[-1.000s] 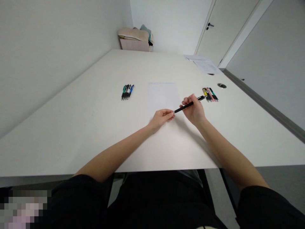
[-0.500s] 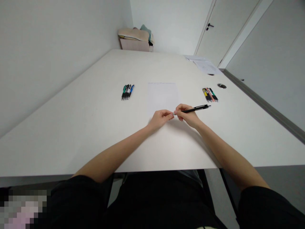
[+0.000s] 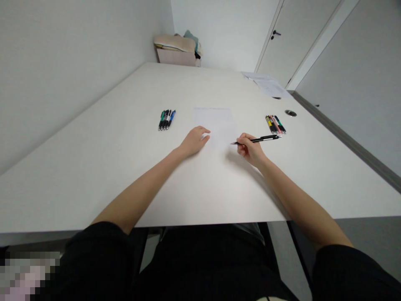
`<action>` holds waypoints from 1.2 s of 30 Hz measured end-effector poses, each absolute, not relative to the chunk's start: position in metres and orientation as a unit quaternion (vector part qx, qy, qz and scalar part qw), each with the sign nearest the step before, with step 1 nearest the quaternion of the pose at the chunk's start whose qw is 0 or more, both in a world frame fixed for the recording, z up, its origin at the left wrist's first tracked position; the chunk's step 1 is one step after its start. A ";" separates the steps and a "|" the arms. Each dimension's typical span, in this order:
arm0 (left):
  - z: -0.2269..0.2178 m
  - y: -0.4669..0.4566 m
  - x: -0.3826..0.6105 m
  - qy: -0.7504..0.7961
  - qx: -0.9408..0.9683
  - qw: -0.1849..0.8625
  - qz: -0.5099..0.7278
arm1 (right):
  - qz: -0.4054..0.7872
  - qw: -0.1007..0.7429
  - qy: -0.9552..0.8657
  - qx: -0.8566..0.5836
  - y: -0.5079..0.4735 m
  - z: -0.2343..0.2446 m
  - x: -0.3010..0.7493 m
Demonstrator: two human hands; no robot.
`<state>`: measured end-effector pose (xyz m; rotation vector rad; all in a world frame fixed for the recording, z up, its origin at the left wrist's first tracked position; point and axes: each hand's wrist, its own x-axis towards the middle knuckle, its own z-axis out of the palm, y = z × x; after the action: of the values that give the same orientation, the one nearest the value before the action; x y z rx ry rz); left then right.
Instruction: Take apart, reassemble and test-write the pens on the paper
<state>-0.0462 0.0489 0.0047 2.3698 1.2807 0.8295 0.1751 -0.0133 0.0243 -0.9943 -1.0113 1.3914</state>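
My right hand [image 3: 250,149] grips a black pen [image 3: 265,138], its tip pointing left over the lower right of a white sheet of paper [image 3: 216,119]. A faint line of writing runs along the sheet's top edge. At the sheet's left side is my left hand [image 3: 194,141], thumb and fingers apart, holding nothing. Whether it presses on the paper I cannot tell. Left of the sheet lies a group of several pens [image 3: 167,120] with green, black, white and blue parts. To the right, beyond the held pen, lies another group of several pens [image 3: 275,124] in yellow, pink and green.
All this is on a long white table [image 3: 94,167]. Printed papers [image 3: 269,85] lie at its far right, near a round dark fitting [image 3: 290,113] in the tabletop. A box with folded cloth [image 3: 175,44] stands beyond the far end. A wall runs along the left.
My left hand has come off the pen's tip end and moved left and forward to the paper. The right hand has shifted slightly right with the pen, whose tip now shows.
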 end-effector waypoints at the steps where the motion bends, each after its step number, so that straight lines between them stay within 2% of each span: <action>1: 0.003 0.054 -0.049 0.448 0.847 0.133 0.253 | 0.591 0.547 -0.419 -0.421 -0.013 0.024 0.176; 4: -0.001 0.064 -0.054 0.446 0.877 0.098 0.150 | 0.596 0.544 -0.410 -0.425 -0.012 0.023 0.177; 9: 0.000 0.065 -0.054 0.422 0.896 0.121 0.065 | 0.598 0.538 -0.400 -0.439 -0.011 0.024 0.177; 17: 0.005 0.008 -0.049 0.297 0.940 0.140 0.095 | 0.597 0.543 -0.396 -0.438 -0.008 0.024 0.180; 23: 0.003 -0.016 -0.054 0.304 0.941 0.128 0.079 | 0.602 0.549 -0.384 -0.435 -0.002 0.022 0.181; 27: 0.003 -0.015 -0.054 0.316 0.938 0.127 0.067 | 0.585 0.521 -0.414 -0.463 0.017 0.018 0.186; 33: 0.004 -0.015 -0.053 0.320 0.937 0.130 0.048 | 0.523 0.486 -0.485 -0.505 0.070 0.011 0.187; 36: 0.002 -0.014 -0.054 0.318 0.937 0.130 0.053 | 0.455 0.461 -0.527 -0.551 0.097 0.005 0.176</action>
<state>-0.0538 -0.0144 0.0022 2.7229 0.9249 0.1550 0.1760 0.0970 0.0055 -1.3552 -1.2968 1.1185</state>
